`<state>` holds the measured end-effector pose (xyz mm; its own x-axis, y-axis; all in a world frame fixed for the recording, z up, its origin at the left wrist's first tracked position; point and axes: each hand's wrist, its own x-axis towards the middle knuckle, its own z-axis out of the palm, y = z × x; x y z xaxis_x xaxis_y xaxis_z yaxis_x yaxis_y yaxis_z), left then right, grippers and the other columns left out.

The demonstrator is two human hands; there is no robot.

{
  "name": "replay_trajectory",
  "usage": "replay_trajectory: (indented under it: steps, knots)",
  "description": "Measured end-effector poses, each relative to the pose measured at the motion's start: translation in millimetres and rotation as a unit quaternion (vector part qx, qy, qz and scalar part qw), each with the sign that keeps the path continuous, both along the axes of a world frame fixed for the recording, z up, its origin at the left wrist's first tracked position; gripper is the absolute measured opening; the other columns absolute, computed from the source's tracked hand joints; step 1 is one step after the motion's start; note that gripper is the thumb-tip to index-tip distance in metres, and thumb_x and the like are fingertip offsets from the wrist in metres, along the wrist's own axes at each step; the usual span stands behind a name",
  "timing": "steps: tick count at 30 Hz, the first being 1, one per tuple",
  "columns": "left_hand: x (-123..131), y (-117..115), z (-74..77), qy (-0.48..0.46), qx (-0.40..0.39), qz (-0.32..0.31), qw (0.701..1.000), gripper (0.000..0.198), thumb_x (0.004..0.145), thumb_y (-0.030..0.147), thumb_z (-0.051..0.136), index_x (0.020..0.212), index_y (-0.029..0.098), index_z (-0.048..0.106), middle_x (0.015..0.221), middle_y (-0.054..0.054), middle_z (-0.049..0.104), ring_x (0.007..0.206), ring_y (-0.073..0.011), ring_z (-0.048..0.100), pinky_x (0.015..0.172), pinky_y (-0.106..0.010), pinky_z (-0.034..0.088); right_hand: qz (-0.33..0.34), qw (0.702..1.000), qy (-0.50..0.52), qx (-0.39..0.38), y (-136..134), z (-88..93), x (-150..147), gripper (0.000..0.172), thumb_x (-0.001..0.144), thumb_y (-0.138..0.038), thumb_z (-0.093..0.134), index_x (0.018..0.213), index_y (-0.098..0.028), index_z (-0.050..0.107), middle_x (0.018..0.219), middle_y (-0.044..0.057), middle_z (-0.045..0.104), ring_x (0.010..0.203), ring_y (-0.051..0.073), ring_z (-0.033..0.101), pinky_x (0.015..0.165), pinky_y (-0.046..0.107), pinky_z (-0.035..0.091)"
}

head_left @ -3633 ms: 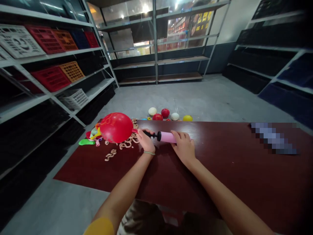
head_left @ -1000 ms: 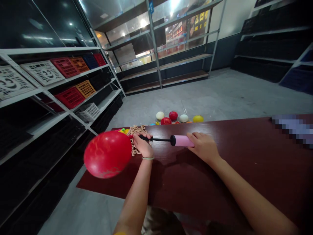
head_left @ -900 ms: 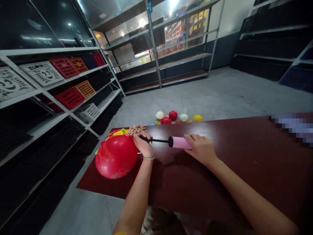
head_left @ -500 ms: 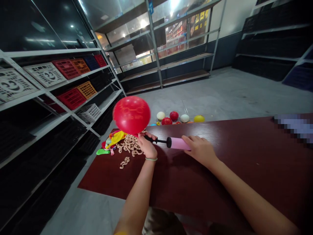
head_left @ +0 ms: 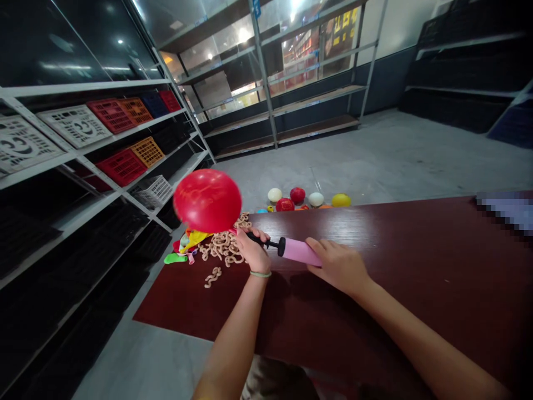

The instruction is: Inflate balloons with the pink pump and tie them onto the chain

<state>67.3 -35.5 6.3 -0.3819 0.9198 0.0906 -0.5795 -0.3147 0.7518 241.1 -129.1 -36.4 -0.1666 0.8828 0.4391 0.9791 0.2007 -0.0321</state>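
A red inflated balloon (head_left: pixel 207 201) sits on the nozzle end of a balloon pump (head_left: pixel 300 252) with a pink barrel and black handle. My left hand (head_left: pixel 253 250) is closed around the balloon's neck and the pump's black end. My right hand (head_left: pixel 339 265) grips the pink barrel. A short length of black rod shows between barrel and handle. Under and beside the balloon lie a heap of beige curly pieces (head_left: pixel 225 247) and several flat, uninflated balloons (head_left: pixel 195 239) in yellow, red and green, partly covered by the red one.
The dark red-brown table (head_left: pixel 400 289) spans the front. Beyond its far edge, several inflated balloons (head_left: pixel 297 195) lie on the grey floor. Shelves with plastic crates (head_left: pixel 122 166) line the left side; a metal rack (head_left: pixel 266 78) stands behind. A blurred patch (head_left: pixel 510 208) covers something at the table's right.
The red balloon has swung left and slightly down. The pump now tilts more, and its exposed rod is shorter, with the right hand and barrel closer to my left hand.
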Motion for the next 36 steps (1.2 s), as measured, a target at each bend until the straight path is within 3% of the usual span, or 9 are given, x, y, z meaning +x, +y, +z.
replay_trajectory:
  steps: [4, 10, 15, 20, 24, 29, 33, 36]
  knots:
    - [-1.0, 4.8, -2.3, -0.004, 0.0, 0.008, 1.0, 0.026, 0.09, 0.044, 0.049, 0.079, 0.022, 0.039, 0.055, 0.008, 0.045, 0.039, -0.0087, 0.044, 0.049, -0.024, 0.041, 0.003, 1.0, -0.006, -0.011, 8.2, -3.0, 15.1, 0.046, 0.086, -0.038, 0.059, 0.13, -0.026, 0.053, 0.103, 0.004, 0.066, 0.085, 0.021, 0.059, 0.071, 0.032, 0.032]
    - [-8.6, 9.9, 0.8, -0.018, 0.009, 0.041, 0.999, 0.016, 0.089, 0.034, 0.047, 0.08, 0.022, 0.041, 0.056, 0.007, 0.046, 0.042, -0.0098, 0.046, 0.051, -0.026, 0.043, -0.063, 0.998, -0.021, -0.017, 11.1, 2.8, 46.7, 0.036, 0.086, -0.028, 0.057, 0.122, -0.022, 0.058, 0.104, 0.008, 0.065, 0.089, 0.023, 0.058, 0.074, 0.034, 0.031]
    - [-7.8, 8.6, -1.0, -0.049, -0.008, 0.045, 0.998, 0.018, 0.091, 0.036, 0.046, 0.081, 0.022, 0.04, 0.055, 0.008, 0.043, 0.04, -0.0081, 0.042, 0.049, -0.023, 0.039, -0.067, 0.997, -0.042, 0.008, 2.4, 8.0, 20.7, 0.04, 0.084, -0.035, 0.061, 0.121, -0.021, 0.059, 0.1, 0.008, 0.067, 0.088, 0.024, 0.058, 0.071, 0.034, 0.029]
    - [-2.0, 6.6, -8.2, -0.044, -0.03, 0.003, 0.999, 0.021, 0.091, 0.038, 0.049, 0.08, 0.022, 0.041, 0.055, 0.008, 0.043, 0.039, -0.0076, 0.041, 0.047, -0.022, 0.037, -0.024, 0.999, -0.023, -0.006, 0.2, 2.0, -13.1, 0.048, 0.087, -0.04, 0.059, 0.132, -0.024, 0.053, 0.094, 0.006, 0.067, 0.08, 0.021, 0.06, 0.064, 0.031, 0.028]
    - [-4.4, 8.9, -7.2, -0.034, -0.026, -0.004, 0.999, 0.02, 0.093, 0.036, 0.045, 0.079, 0.022, 0.041, 0.056, 0.007, 0.044, 0.039, -0.0085, 0.042, 0.048, -0.024, 0.038, 0.017, 1.0, -0.013, -0.019, 4.3, 0.2, 0.7, 0.048, 0.088, -0.04, 0.057, 0.134, -0.026, 0.051, 0.096, 0.004, 0.067, 0.08, 0.02, 0.061, 0.063, 0.031, 0.03]
    - [-23.6, 16.0, 7.1, -0.055, 0.008, 0.002, 0.998, 0.02, 0.093, 0.034, 0.045, 0.078, 0.022, 0.041, 0.056, 0.007, 0.042, 0.042, -0.0081, 0.042, 0.049, -0.022, 0.037, 0.019, 0.999, -0.025, -0.008, 3.4, 10.8, 29.2, 0.046, 0.087, -0.036, 0.056, 0.132, -0.026, 0.055, 0.095, 0.004, 0.067, 0.077, 0.02, 0.061, 0.065, 0.032, 0.033]
    - [-33.2, 19.5, 10.6, -0.076, 0.011, 0.013, 0.997, 0.019, 0.092, 0.033, 0.047, 0.079, 0.022, 0.04, 0.057, 0.007, 0.04, 0.041, -0.007, 0.039, 0.048, -0.022, 0.034, 0.016, 0.999, -0.034, 0.012, 0.5, 14.1, 23.7, 0.045, 0.086, -0.036, 0.057, 0.13, -0.025, 0.057, 0.092, 0.005, 0.067, 0.074, 0.02, 0.06, 0.063, 0.031, 0.03]
    - [-19.0, 13.4, 0.6, -0.082, -0.014, 0.0, 0.997, 0.02, 0.092, 0.034, 0.049, 0.078, 0.022, 0.04, 0.055, 0.008, 0.04, 0.04, -0.0071, 0.037, 0.046, -0.022, 0.032, 0.022, 0.999, -0.029, 0.015, -1.9, 10.8, 9.0, 0.046, 0.086, -0.038, 0.057, 0.13, -0.024, 0.057, 0.09, 0.005, 0.068, 0.072, 0.019, 0.061, 0.06, 0.03, 0.028]
